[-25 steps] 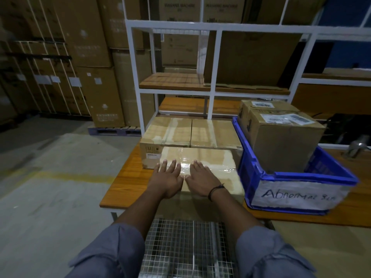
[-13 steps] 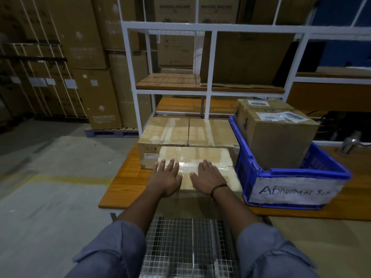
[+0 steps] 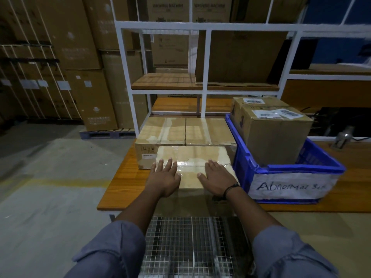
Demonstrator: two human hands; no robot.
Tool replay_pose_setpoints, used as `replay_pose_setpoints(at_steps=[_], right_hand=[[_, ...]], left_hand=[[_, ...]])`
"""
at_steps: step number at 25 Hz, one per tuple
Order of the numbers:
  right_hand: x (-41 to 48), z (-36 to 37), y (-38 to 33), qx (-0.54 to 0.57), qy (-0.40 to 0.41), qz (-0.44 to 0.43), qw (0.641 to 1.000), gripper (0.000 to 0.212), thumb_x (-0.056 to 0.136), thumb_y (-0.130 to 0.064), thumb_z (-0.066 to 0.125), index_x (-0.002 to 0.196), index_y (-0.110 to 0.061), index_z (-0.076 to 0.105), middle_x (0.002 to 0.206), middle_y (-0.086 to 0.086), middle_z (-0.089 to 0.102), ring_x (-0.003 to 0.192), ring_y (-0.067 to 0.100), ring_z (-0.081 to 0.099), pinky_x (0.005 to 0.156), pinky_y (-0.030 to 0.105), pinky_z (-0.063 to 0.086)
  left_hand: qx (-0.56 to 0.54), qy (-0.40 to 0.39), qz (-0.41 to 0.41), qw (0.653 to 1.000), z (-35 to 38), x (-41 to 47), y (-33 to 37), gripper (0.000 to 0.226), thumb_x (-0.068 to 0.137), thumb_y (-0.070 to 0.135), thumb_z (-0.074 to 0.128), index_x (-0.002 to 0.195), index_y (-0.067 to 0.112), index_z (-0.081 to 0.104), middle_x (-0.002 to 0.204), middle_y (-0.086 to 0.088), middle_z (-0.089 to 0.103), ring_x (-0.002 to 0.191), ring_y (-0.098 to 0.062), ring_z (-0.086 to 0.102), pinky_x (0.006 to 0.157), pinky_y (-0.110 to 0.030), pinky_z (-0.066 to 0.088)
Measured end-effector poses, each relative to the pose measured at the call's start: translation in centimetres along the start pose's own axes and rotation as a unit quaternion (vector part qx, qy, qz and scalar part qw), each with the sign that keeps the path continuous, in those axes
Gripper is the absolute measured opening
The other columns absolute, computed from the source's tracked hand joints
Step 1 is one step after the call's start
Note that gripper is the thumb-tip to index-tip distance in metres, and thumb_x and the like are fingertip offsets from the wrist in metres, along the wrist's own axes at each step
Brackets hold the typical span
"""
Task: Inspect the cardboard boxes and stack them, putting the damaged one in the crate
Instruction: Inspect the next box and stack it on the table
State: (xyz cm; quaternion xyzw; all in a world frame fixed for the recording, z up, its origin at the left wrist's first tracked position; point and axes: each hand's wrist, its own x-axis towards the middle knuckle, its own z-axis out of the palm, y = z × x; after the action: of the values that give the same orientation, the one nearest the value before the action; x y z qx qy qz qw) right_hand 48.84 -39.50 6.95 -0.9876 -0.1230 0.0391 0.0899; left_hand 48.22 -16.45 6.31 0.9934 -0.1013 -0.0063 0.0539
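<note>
A taped cardboard box (image 3: 192,157) sits at the near edge of the wooden table (image 3: 122,183). My left hand (image 3: 164,177) lies flat on its top near the left edge, fingers straight. My right hand (image 3: 217,178), a dark band at the wrist, lies flat on the top near the right edge. Behind this box two more taped boxes stand side by side, a left one (image 3: 162,130) and a right one (image 3: 206,130). To the right a blue crate (image 3: 249,171) labelled "Abnormal" holds two brown boxes (image 3: 275,135) with barcode labels.
A white metal shelf frame (image 3: 203,29) rises behind the table with wooden shelves (image 3: 164,82). Large cartons (image 3: 80,37) are stacked on a pallet at the left. A wire mesh surface (image 3: 190,243) lies below my arms. Concrete floor (image 3: 50,177) spreads left.
My hands have slid apart across the top of the near box, from side by side at its middle toward its left and right edges.
</note>
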Motion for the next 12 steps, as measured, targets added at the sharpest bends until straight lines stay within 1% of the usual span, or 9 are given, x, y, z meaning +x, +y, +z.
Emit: replay_pose_setpoints(at_steps=[4,8,10,12], right_hand=[[0.2,0.3,0.1,0.006,0.001,-0.001,1.000,0.074,0.108,-0.054,0.023,0.164,-0.008,0.013,0.173,0.013,0.005,0.160,0.024,0.006,0.129,0.040,0.007],[-0.4,0.0,0.8,0.008,-0.018,-0.018,1.000,0.077,0.107,-0.058,0.025,0.165,-0.008,0.012,0.173,0.013,0.004,0.160,0.023,0.005,0.128,0.038,0.007],[-0.5,-0.9,1.3,0.001,-0.010,-0.026,1.000,0.077,0.107,-0.059,0.026,0.165,-0.009,0.013,0.173,0.012,0.006,0.159,0.023,0.007,0.127,0.038,0.008],[-0.6,-1.4,1.9,-0.009,0.002,-0.025,1.000,0.076,0.107,-0.060,0.025,0.165,-0.011,0.016,0.173,0.011,0.008,0.159,0.024,0.008,0.128,0.041,0.007]], left_hand=[[0.006,0.000,0.000,1.000,0.2,0.3,-0.2,0.064,0.109,0.050,0.014,0.166,0.022,0.005,0.173,-0.005,-0.001,0.159,-0.030,-0.005,0.128,-0.051,-0.002],[0.001,-0.005,0.003,1.000,0.4,-0.2,0.2,0.064,0.109,0.049,0.015,0.166,0.021,0.005,0.173,-0.005,-0.001,0.159,-0.030,-0.005,0.128,-0.050,-0.002],[0.000,0.002,0.004,1.000,-0.1,-0.3,0.2,0.064,0.109,0.049,0.015,0.166,0.021,0.005,0.173,-0.004,-0.001,0.159,-0.030,-0.005,0.128,-0.050,-0.001],[-0.001,0.007,0.004,1.000,-0.4,-0.2,0.1,0.064,0.109,0.049,0.015,0.166,0.021,0.006,0.173,-0.004,-0.001,0.159,-0.029,-0.004,0.128,-0.050,-0.001]])
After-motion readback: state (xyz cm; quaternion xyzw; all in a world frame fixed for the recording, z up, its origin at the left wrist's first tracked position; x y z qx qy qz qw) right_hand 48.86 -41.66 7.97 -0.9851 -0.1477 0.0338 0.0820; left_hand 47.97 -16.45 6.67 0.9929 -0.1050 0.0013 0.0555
